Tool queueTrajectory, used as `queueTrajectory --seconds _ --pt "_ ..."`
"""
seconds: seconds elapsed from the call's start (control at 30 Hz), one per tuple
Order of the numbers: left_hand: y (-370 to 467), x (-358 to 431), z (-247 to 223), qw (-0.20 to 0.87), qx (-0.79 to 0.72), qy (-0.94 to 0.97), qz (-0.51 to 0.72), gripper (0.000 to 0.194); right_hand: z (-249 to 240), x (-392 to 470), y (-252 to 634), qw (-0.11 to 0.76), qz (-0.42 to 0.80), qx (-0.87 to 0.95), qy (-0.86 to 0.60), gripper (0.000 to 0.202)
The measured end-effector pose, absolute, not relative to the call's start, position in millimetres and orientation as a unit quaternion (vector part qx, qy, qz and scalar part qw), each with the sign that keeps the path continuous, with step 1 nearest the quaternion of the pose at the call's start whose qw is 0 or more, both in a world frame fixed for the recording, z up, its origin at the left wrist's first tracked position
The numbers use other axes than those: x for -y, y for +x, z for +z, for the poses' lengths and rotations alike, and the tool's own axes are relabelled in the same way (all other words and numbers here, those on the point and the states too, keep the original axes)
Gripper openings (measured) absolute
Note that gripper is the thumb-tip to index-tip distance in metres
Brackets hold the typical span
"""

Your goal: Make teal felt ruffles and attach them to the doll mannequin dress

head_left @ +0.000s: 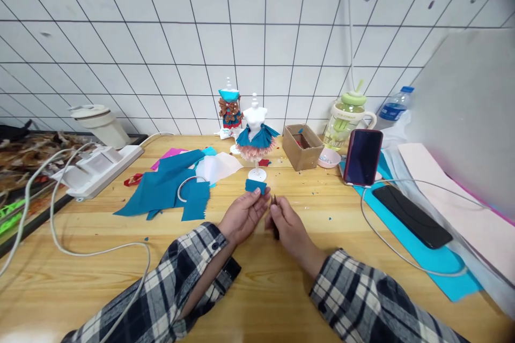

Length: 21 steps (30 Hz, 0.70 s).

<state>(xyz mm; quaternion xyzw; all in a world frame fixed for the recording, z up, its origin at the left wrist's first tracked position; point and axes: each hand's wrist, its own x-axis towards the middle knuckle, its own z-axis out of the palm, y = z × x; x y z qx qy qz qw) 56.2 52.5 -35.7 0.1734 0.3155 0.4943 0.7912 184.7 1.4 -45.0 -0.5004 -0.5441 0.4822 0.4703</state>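
My left hand (242, 218) pinches a small teal strip (255, 186), fabric or crepe paper, between thumb and fingers. Close beside it, my right hand (293, 229) is closed around a small dark pointed tool (276, 231), probably snips; the fingers cover most of it. Just beyond the strip stands a white miniature dress form (255, 117) on a round base, wearing a teal overskirt (263, 135) above a pink fringed layer (256, 152). Left of my hands lie larger teal pieces (161, 187), one with a jagged edge, and a white ring (179, 191) on top.
Behind stands a second dressed form (229, 110). A cardboard box (301, 153), pink dish (329, 158), drink bottle (346, 118) and propped phone (363, 158) are at right, with another phone (412, 216) on coloured sheets. A power strip (104, 171) and white cable (100, 251) lie left.
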Motion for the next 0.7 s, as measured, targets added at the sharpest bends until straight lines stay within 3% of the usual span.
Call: queueTrajectory --seconds 0.17,0.37,0.57,0.7 --pt "53 -45 -40 0.797 -0.318 0.186 0.479 0.009 -47 8 188 0.413 0.427 0.616 -0.518 0.03" --pt "52 -44 -38 0.792 -0.331 0.194 0.475 0.007 -37 5 197 0.422 0.558 0.512 -0.498 0.032" --pt "55 -42 -37 0.785 -0.342 0.188 0.481 0.008 -37 5 200 0.442 0.388 0.59 -0.554 0.034" --pt "57 -40 -35 0.784 -0.347 0.161 0.488 0.005 -41 10 190 0.396 0.388 0.618 -0.557 0.026"
